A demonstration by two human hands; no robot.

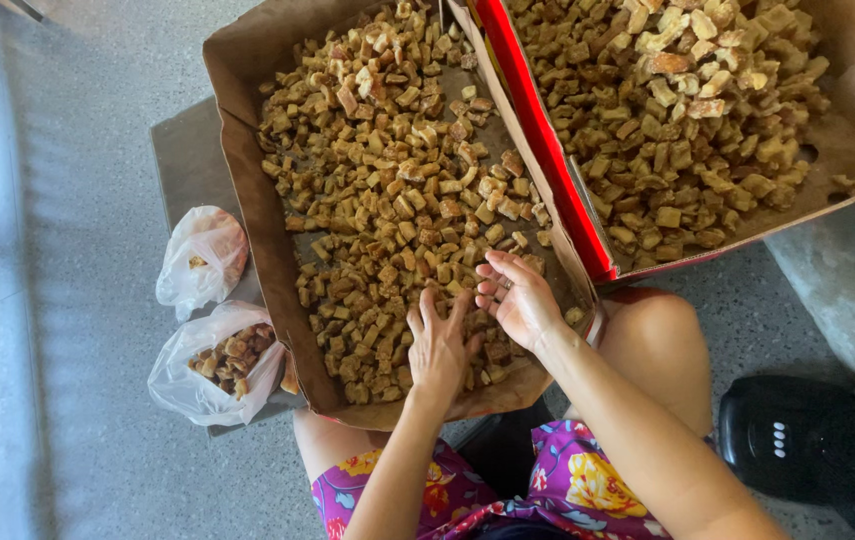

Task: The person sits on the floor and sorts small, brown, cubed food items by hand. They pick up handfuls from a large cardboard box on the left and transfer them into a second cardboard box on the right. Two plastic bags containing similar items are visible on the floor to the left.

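A wide brown cardboard box (247,190) lies in front of me, filled with several small golden-brown cubes (387,200). My left hand (439,345) rests palm down on the cubes near the box's front edge, fingers spread. My right hand (517,297) hovers just right of it, palm turned up and fingers slightly curled; whether it holds a cube I cannot tell. A second cardboard box (547,150) with a red rim stands at the upper right, also heaped with the same cubes (687,110).
Two clear plastic bags sit left of the box: one nearly empty (202,255), one holding darker pieces (217,365). A black device (812,435) stands at the lower right on the speckled floor. My knees (662,335) are under the box's front edge.
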